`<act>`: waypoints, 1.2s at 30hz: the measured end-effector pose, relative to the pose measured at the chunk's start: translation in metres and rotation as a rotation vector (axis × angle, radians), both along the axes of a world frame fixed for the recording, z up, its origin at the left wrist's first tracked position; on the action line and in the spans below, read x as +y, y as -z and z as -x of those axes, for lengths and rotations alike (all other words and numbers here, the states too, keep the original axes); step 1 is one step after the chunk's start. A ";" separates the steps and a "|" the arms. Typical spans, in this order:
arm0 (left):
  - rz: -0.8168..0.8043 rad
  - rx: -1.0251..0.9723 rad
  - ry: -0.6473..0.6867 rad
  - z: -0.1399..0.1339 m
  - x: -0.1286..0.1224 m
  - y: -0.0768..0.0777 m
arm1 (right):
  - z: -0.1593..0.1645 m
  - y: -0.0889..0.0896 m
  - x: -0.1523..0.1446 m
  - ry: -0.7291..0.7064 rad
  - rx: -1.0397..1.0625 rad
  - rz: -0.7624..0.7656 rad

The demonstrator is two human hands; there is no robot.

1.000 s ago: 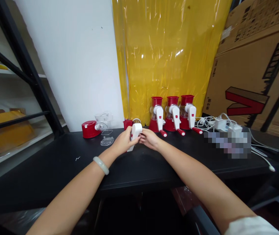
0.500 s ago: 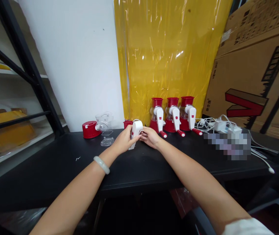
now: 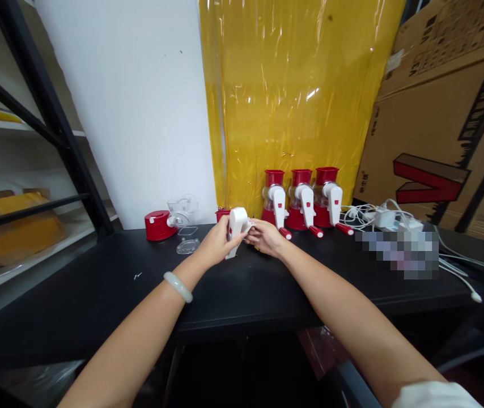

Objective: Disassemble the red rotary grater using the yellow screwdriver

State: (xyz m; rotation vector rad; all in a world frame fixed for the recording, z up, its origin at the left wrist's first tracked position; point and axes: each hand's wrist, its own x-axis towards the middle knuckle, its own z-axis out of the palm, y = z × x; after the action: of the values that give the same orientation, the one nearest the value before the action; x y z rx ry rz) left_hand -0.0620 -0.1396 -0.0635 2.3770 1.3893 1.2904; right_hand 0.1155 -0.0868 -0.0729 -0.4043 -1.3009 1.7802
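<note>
Over the black tabletop, my left hand [image 3: 215,242] is closed around a white crank handle [image 3: 237,221] with a small red mark on its face. My right hand [image 3: 266,237] pinches a white part at the handle's right side; its exact shape is hidden by the fingers. Behind the left hand a red hopper [image 3: 221,214] shows only in part. To the left lie a red grater base [image 3: 159,226], a clear plastic grater body [image 3: 182,208] and a clear flat piece [image 3: 188,246].
Three red and white rotary graters, the middle one [image 3: 302,198] among them, stand right of my hands. Farther right are tangled white cables and adapters [image 3: 384,216] and a large cardboard box [image 3: 437,124]. A black shelf frame [image 3: 55,124] rises at the left.
My right hand has shifted slightly right, showing more of the white part beside the crank handle. The handle has turned a little in my left hand.
</note>
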 end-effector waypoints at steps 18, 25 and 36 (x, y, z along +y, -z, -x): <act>0.132 -0.008 0.079 0.000 -0.003 0.008 | 0.006 0.004 -0.007 0.001 0.026 0.050; 0.162 -0.018 0.103 0.002 -0.003 0.008 | 0.006 0.010 -0.002 0.013 -0.025 0.016; 0.235 -0.013 0.144 0.007 0.003 0.014 | 0.009 0.020 0.008 0.186 -0.166 -0.238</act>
State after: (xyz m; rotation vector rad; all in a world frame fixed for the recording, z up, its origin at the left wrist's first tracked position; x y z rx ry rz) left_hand -0.0685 -0.1362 -0.0773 2.2597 1.2625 1.0417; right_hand 0.1066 -0.0787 -0.0928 -0.5291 -1.5199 1.4430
